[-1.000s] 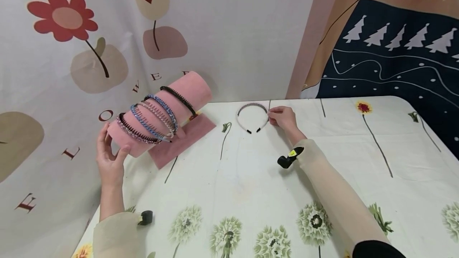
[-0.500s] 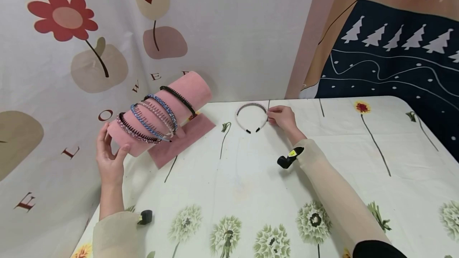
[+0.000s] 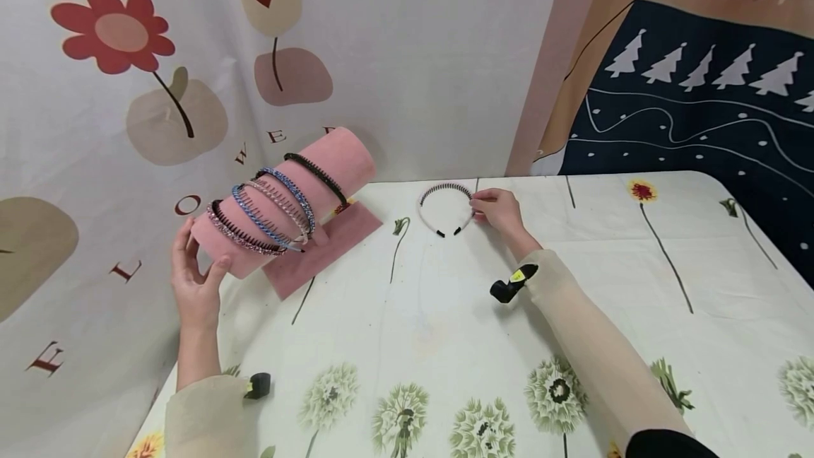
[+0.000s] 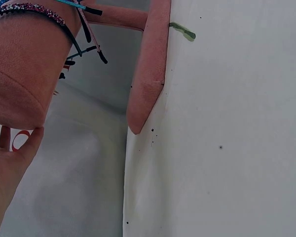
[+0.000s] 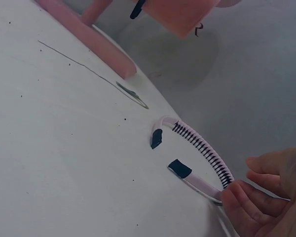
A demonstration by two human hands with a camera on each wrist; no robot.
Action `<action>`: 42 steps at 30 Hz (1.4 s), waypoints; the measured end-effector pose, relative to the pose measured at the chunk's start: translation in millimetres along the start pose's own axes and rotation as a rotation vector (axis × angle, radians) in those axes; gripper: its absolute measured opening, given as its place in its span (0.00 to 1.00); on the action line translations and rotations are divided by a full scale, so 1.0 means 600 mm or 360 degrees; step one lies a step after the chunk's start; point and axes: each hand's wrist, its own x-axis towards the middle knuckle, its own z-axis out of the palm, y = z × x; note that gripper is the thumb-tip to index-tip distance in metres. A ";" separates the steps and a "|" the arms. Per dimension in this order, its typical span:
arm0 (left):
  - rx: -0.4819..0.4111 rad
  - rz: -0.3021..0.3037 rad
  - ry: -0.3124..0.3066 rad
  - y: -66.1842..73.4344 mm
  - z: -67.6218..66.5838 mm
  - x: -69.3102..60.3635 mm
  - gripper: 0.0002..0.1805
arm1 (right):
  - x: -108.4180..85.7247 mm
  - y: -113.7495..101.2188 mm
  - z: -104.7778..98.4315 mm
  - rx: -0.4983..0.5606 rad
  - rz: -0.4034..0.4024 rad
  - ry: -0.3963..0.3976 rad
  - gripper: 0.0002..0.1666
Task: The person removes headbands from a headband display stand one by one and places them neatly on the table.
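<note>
A pink plush headband stand (image 3: 346,161), a padded roll on a post and flat base, stands at the table's left with several headbands (image 3: 280,196) around it, black, blue and pink beaded. My left hand (image 3: 197,292) holds the roll's near end, thumb on one side and fingers on the other, as the left wrist view also shows. A pale pink headband (image 3: 447,187) with dark teeth and black tips lies on the table to the stand's right. The fingertips of my right hand (image 3: 502,210) pinch its right side. The exact contact is partly hidden by the fingers in the right wrist view.
A white tablecloth (image 3: 407,316) with printed flowers covers the table. Behind it hangs a pale flower-printed cloth (image 3: 432,62), close to the stand's far end. At the right is a dark cloth (image 3: 687,112) with printed trees.
My right hand has shifted very slightly left along the pink headband's edge. The left hand and the stand have stayed in place.
</note>
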 end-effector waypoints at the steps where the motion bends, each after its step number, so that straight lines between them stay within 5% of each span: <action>1: 0.0001 0.0001 0.0000 0.000 0.000 0.000 0.39 | 0.000 0.000 0.001 0.0006 -0.0004 -0.0005 0.19; 42: -0.0026 0.0013 0.0015 0.002 0.004 0.000 0.39 | -0.045 -0.017 0.054 0.0133 -0.0089 -0.0164 0.18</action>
